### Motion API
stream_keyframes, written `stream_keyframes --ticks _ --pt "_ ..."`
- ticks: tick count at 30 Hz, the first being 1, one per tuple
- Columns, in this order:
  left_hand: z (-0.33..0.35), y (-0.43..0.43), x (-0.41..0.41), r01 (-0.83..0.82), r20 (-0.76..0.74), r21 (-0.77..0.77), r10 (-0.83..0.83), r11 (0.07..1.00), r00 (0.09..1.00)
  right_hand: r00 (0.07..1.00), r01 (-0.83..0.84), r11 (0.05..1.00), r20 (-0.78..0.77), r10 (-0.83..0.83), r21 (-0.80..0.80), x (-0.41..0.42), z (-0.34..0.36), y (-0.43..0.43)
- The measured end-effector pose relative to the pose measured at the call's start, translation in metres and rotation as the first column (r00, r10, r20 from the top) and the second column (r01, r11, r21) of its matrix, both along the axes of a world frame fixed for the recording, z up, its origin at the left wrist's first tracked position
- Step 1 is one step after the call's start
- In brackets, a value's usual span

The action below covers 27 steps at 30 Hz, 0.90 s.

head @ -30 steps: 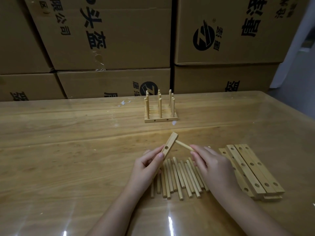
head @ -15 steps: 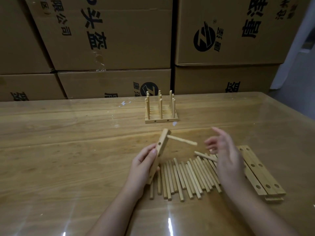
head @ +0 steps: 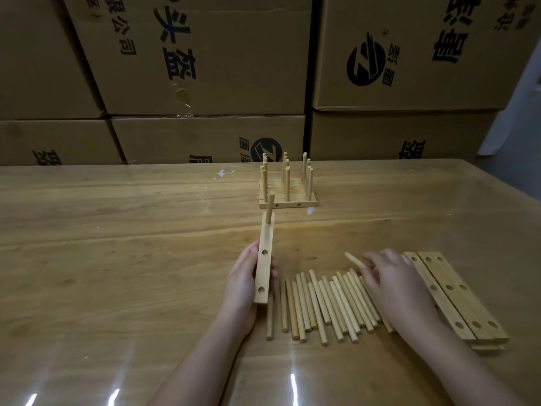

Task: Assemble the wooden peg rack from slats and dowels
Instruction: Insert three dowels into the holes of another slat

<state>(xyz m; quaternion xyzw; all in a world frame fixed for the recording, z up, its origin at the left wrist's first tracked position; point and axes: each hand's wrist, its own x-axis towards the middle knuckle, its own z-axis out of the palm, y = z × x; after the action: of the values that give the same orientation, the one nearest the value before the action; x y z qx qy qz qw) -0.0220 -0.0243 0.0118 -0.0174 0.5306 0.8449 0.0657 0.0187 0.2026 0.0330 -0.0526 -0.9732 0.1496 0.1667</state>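
Note:
My left hand grips a wooden slat by its long edges, its drilled face turned toward me. One dowel stands in the slat's far hole, and two nearer holes show open. My right hand rests over the right part of a row of loose dowels lying on the table. Its fingertips pinch one dowel whose far end is lifted off the row.
A finished peg rack with several upright pegs stands farther back on the glossy wooden table. A stack of drilled slats lies to the right of my right hand. Stacked cardboard boxes close off the table's far edge.
The slat swung from slanted to nearly in line with my view, the inserted dowel now pointing up. My right hand dropped from the air onto the dowel row and took hold of one.

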Motion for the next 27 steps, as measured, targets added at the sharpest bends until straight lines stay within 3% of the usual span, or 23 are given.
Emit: stream_keyframes --ticks 2,3,5,8,10,13,23,27 --pt "-0.001 0.0 -0.001 0.0 0.009 0.03 0.0 1.0 1.0 0.999 -0.044 0.938 -0.041 0.032 -0.345 0.002 0.005 -0.004" --pt "-0.001 0.001 -0.002 -0.004 0.01 0.04 0.003 0.999 1.0 0.998 -0.061 0.831 -0.036 0.049 -0.553 0.003 0.008 -0.006" --pt "0.0 0.0 -0.001 -0.011 0.006 0.049 0.01 0.999 1.0 0.995 -0.086 0.521 -0.049 0.083 -0.849 0.004 0.012 -0.01" --pt "0.001 0.0 -0.001 0.01 -0.004 0.045 -0.01 0.999 1.0 0.985 -0.133 0.144 -0.114 0.131 -0.981 0.004 0.014 -0.012" --pt "0.002 -0.001 -0.001 0.037 -0.015 0.037 -0.037 0.999 0.999 0.974 -0.151 0.035 -0.143 0.175 -0.988 0.004 0.015 -0.012" --pt "0.002 -0.001 0.001 0.127 -0.054 0.041 -0.125 0.991 0.991 0.958 -0.154 0.025 -0.143 0.248 -0.988 0.005 0.014 -0.015" --pt "0.002 0.0 0.002 0.271 -0.11 0.005 -0.269 0.963 0.957 0.946 -0.177 0.304 -0.077 0.313 -0.936 0.008 0.011 -0.022" --pt "0.004 0.0 0.003 0.265 -0.108 -0.02 -0.266 0.964 0.958 0.94 -0.202 0.35 -0.08 0.332 -0.915 0.01 0.012 -0.023"
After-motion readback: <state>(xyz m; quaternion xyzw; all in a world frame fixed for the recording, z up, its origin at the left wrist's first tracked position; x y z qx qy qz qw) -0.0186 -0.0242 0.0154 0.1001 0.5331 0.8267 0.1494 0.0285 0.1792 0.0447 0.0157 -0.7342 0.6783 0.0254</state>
